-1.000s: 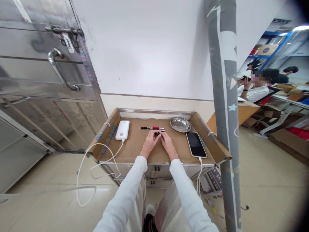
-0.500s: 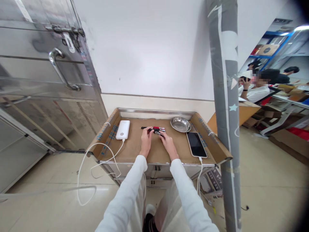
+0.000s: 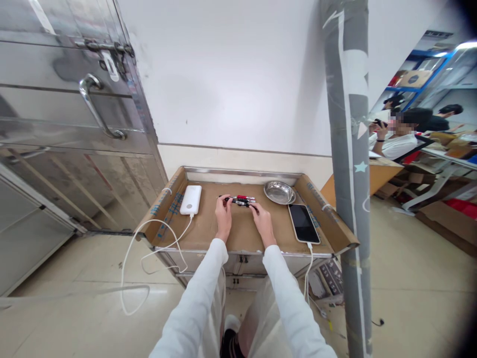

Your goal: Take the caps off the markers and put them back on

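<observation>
Pinched between my left hand [image 3: 223, 219] and my right hand [image 3: 263, 223] is a slim black pen [image 3: 241, 202] with a silvery part, held crosswise low over the cardboard-lined top. The left fingers close on its left end and the right fingers on its right end. Whether it is one piece or two parts I cannot tell. Just behind it lies a red pen [image 3: 246, 198], partly hidden by the black one. Another dark pen seems to lie there too, but the details are too small to make out.
A white power bank [image 3: 190, 200] with a cable lies left. To the right are a round metal dish [image 3: 279, 192] and a phone [image 3: 304, 223] with a cable. Folded cardboard edges the cart top [image 3: 208, 233]. A wrapped pole [image 3: 352, 174] stands right; people sit beyond it.
My hands have drawn slightly apart, the left one leftward and the right one a little rightward. More of the black pen shows between them.
</observation>
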A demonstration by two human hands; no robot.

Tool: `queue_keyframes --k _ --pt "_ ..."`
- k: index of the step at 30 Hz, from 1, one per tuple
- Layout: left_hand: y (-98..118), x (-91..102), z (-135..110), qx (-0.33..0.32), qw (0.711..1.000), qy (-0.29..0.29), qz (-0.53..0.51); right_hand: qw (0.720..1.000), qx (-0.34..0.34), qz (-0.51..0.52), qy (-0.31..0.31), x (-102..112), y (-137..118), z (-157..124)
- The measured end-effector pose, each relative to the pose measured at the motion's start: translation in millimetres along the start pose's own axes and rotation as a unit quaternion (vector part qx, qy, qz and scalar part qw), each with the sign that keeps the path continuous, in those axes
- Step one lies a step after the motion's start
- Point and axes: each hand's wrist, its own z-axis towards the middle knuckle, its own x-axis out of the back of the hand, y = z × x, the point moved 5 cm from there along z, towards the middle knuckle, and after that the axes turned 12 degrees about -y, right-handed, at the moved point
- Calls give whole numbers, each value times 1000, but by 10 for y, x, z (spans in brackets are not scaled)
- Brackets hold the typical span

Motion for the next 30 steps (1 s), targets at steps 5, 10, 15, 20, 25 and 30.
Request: queue_keyframes --k 5,10,15,20,25,30 --pt "28 -206 -3 -22 979 -194 61 998 -16 -4 59 76 42 -9" --pt "8 -353 -52 -36 940 -296 167 998 -4 -21 62 72 50 -16" --pt "-44 -387 -40 -43 940 -280 192 997 28 -60 35 25 45 -36" --pt "-76 -368 -24 -50 948 -239 204 992 67 -89 -60 -114 33 -38" --pt "-7 -304 -74 -75 943 -213 242 992 62 -93 -57 -116 31 -47" --pt "22 -349 -133 -109 905 -257 322 992 44 -107 -47 -111 76 -51"
